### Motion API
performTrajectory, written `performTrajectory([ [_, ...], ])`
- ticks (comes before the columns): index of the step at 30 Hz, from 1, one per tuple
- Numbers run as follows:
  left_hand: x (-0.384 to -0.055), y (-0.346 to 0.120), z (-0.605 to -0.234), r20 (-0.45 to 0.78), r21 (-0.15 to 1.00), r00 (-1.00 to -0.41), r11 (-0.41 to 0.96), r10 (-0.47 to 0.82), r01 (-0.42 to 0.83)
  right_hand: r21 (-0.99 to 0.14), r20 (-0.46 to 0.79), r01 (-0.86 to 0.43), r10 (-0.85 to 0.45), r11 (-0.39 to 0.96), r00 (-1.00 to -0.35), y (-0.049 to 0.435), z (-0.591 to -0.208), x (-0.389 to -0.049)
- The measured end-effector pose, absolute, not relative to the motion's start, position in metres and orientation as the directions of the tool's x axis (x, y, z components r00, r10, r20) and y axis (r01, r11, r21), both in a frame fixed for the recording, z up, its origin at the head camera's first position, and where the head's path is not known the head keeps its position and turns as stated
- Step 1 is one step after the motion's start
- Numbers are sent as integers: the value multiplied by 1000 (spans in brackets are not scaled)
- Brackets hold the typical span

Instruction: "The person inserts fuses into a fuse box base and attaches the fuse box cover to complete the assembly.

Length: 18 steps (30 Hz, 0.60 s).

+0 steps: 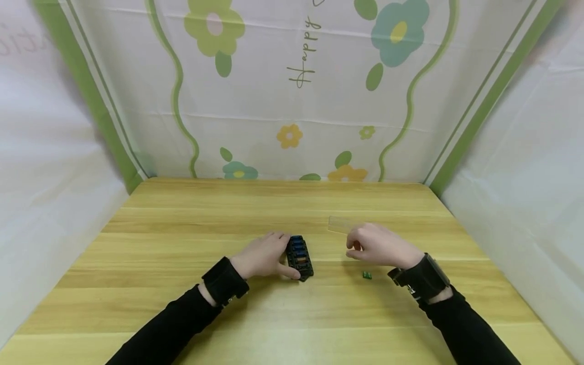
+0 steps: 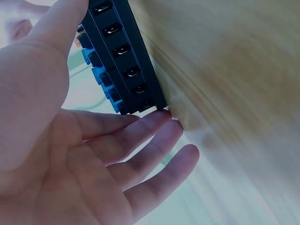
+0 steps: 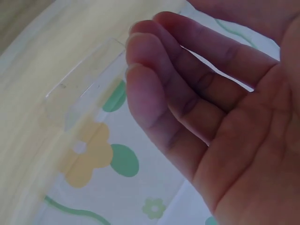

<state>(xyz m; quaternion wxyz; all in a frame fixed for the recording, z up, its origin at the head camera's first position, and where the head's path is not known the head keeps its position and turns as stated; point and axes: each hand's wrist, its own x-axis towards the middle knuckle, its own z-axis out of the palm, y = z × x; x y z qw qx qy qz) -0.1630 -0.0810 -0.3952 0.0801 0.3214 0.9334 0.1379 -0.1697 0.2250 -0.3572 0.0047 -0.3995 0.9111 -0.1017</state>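
In the head view a black fuse box (image 1: 304,271) lies on the table, with a row of blue blade fuses (image 1: 298,242) and a brown one (image 1: 301,260). My left hand (image 1: 262,256) holds it from the left, thumb at the near end and fingertips at the far end. Metal terminals line the box's side (image 2: 123,50) in the left wrist view. Over the table to the right is my right hand (image 1: 378,246), its fingers loosely bent and nothing seen in them. Near it, on the table, are small green fuses (image 1: 367,275).
A clear plastic cover (image 1: 339,224) lies just beyond the right hand. The wooden table (image 1: 255,203) meets a flower-printed cloth (image 1: 264,101) at the back, and white cloth walls (image 1: 538,167) stand on both sides.
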Motion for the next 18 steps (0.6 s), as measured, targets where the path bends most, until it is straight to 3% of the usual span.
performTrajectory([
  [10, -163, -81, -393, -49, 290, -772, 748, 634, 596, -222, 35, -721, -733, 657, -679, 241, -360, -164],
  [18, -162, -80, -393, -72, 278, -777, 761, 625, 586, -223, 95, -700, -700, 678, -708, 245, -372, -156],
])
